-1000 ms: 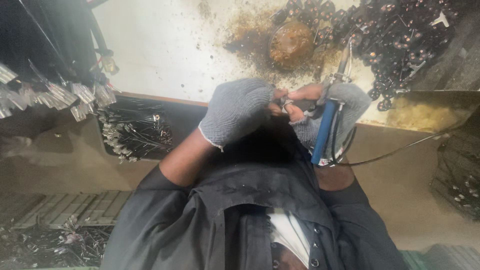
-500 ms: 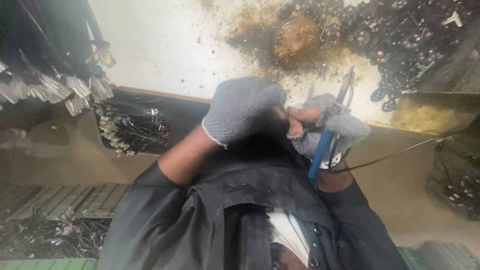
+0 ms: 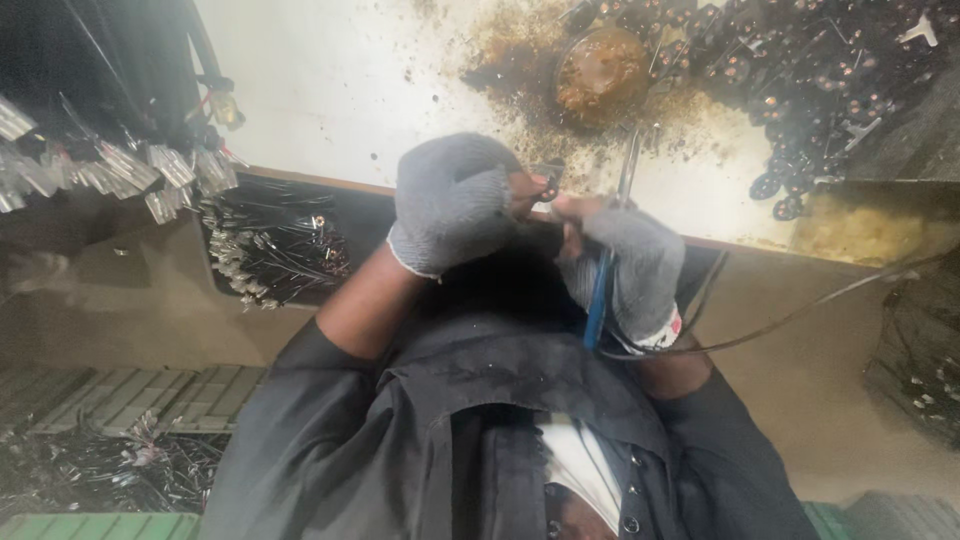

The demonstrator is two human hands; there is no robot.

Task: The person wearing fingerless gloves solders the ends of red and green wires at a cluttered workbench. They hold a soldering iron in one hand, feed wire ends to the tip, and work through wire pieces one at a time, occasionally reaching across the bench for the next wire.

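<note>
We were mid-joint: our left hand [image 3: 452, 200] pinched a small metal part [image 3: 549, 187] over the bench [image 3: 330, 90] edge, our right hand [image 3: 632, 265] clamped on the blue-handled soldering iron [image 3: 603, 280], needing steady tip contact next.

Workshop: stained workbench [image 3: 330, 90], soldering iron [image 3: 603, 280], heaped small metal parts [image 3: 800, 80].

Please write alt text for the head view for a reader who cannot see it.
Two grey-gloved hands meet over a stained white workbench: the left hand pinches a small metal part, the right hand grips a blue-handled soldering iron. A bundle of wires lies left.
</note>
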